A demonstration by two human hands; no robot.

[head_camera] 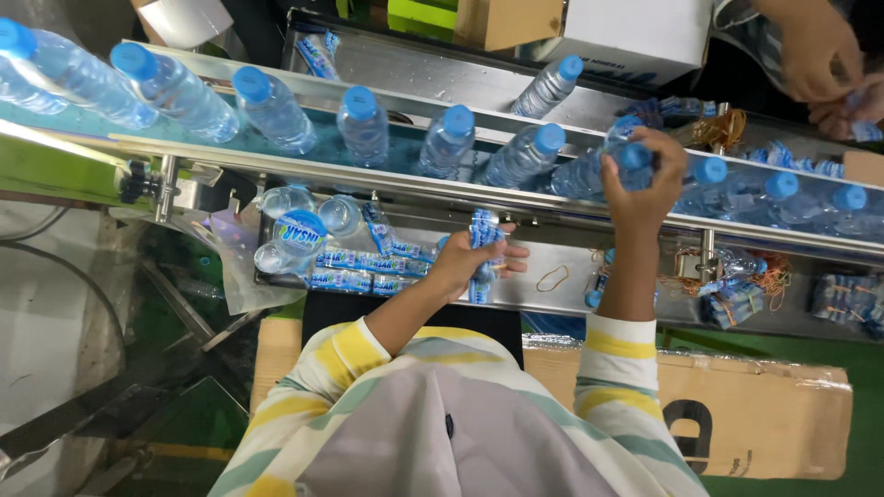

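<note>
Gripping a capped bottle [635,164] on the conveyor [304,170], the right hand [645,179] is closed around the bottle's neck, just under its blue cap. The left hand [470,262] is closed on a bundle of blue label sleeves [483,248], held over the steel tabletop [552,299] below the conveyor rail. As a judgement, work is mid-run: the bottles [364,124] on the belt look bare, with no coloured band visible, so sleeving appears largely left to do. More sleeve bundles [368,267] lie flat on the tabletop left of the left hand, beside loose bottles [299,230] in clear plastic film. A loose rubber band [552,278] lies between the hands. Banded bundles [732,299] sit at far right. A brown carton [773,414] stands below the tabletop edge. Another person's hands [820,55] work at the upper right, near a white box [635,32].
</note>
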